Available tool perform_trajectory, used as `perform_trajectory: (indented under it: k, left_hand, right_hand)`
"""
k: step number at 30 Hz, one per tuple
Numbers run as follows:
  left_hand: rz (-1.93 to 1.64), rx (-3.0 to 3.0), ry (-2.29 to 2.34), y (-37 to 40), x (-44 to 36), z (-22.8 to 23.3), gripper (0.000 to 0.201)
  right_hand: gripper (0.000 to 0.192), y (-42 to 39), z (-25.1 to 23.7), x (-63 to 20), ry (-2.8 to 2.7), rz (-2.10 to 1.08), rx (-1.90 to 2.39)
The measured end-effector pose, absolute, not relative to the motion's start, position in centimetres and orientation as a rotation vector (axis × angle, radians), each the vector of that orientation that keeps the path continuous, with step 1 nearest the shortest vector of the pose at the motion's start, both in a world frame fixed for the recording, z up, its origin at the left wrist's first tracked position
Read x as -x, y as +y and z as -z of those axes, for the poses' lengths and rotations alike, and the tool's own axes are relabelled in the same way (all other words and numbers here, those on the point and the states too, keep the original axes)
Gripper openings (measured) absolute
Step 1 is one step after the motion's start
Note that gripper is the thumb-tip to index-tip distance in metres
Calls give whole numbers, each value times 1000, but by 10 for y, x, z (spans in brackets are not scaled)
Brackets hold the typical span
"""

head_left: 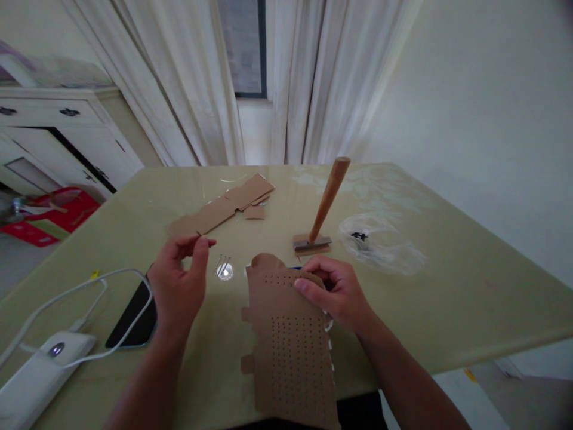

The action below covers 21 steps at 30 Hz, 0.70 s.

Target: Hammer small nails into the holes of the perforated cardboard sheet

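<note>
My right hand [335, 289] grips the upper right edge of a brown cardboard sheet [264, 298], thumb on top. Rows of small holes run down the sheet, and two tabs stick out on its left side. To the left, my left hand [181, 278] is raised with thumb and forefinger pinched on a thin dark piece that looks like a nail [199, 233]. Between the hands, several nails [219, 264] lie by a shiny round spot [225, 272]. A hammer [329, 200] stands head-down on a small cardboard piece [308, 252], its wooden handle pointing up.
Cardboard strips [224, 206] lie toward the back of the table [452, 286]. A clear plastic bag [385, 245] with small black items is at right. On the left are a phone [134, 319], a white power bank [49, 376] and a looped white cable [111, 273].
</note>
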<state>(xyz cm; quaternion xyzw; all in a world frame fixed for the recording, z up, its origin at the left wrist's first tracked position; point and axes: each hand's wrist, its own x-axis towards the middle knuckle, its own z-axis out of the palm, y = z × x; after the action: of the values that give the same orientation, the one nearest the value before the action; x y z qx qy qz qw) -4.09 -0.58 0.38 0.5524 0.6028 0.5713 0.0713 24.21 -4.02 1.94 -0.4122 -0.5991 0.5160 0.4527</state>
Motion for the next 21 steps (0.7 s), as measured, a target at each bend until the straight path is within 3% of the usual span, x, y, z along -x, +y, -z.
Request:
perform_trajectory:
  k: [4, 8, 21]
  left_hand:
    - [-802, -1734, 2315, 13, 77, -2, 24]
    - [-223, -1829, 2332, 16, 77, 6, 29]
    - [-319, -1922, 2271, 18, 68, 21, 26]
  right_hand:
    - [32, -40, -18, -242, -1467, -1287, 1014]
    - [32, -39, -19, -243, -1489, -1263, 1018]
    - [32, -38, -21, -242, -1473, -1279, 981]
